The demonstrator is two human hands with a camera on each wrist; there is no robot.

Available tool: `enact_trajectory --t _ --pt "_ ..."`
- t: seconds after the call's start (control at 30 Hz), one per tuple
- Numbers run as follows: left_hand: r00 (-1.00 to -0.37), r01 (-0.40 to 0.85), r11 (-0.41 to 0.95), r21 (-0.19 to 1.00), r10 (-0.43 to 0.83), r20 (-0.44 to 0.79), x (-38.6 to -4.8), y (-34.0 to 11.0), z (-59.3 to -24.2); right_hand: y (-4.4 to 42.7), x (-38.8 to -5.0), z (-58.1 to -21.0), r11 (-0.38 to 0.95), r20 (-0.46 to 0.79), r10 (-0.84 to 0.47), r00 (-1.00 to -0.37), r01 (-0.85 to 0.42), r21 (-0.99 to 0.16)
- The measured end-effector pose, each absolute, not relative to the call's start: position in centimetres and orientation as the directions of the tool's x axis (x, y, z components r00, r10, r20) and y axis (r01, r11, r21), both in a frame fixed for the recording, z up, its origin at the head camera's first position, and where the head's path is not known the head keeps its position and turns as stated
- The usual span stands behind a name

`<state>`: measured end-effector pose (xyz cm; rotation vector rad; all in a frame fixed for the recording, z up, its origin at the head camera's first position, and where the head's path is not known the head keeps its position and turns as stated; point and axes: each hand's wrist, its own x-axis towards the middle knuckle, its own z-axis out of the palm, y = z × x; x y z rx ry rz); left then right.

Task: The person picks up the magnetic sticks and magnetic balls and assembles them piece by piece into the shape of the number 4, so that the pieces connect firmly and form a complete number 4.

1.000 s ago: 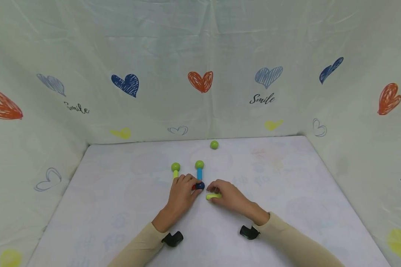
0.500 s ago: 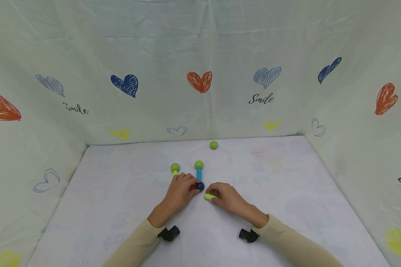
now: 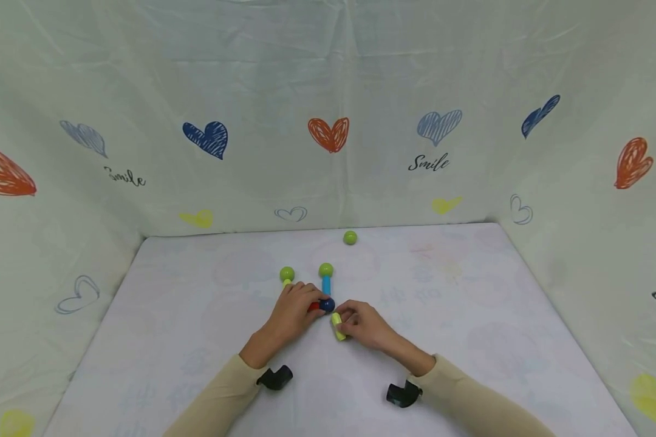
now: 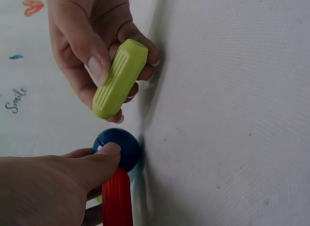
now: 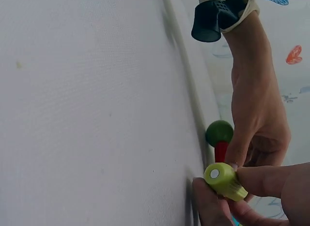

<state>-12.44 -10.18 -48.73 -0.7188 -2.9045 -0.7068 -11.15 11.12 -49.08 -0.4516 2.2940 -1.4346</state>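
Note:
My left hand (image 3: pixel 293 312) pinches a dark blue ball (image 4: pixel 123 147) between thumb and fingers. A red magnetic rod (image 4: pixel 117 197) joins that ball. Close by on the right, my right hand (image 3: pixel 365 325) holds a yellow-green ridged rod (image 4: pixel 121 79) between thumb and fingers, apart from the blue ball. A pale round magnet shows in the rod's end in the right wrist view. Beyond the blue ball, a light blue rod (image 3: pixel 326 284) leads to a green ball (image 3: pixel 325 269). Another green ball (image 3: pixel 287 274) tops a yellow-green rod partly hidden by my left hand.
A loose green ball (image 3: pixel 350 237) sits near the far edge of the white table (image 3: pixel 443 291). In the right wrist view a green ball (image 5: pixel 219 133) adjoins the red rod. A pale curtain (image 3: pixel 251 73) with printed hearts surrounds the table.
The yellow-green rod in my right hand has turned from lying sideways to pointing away from me, and shifted slightly left. My left hand stays on the blue ball.

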Motion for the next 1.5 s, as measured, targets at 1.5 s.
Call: enact_trajectory --t 1.5 --pt "-0.917 0.398 0.817 0.417 0.365 0.161 -12.5 -9.7 -48.7 9.1 -10.8 -50.1 0.421 -0.049 -0.375 -0.926 -0.123 -0.899"
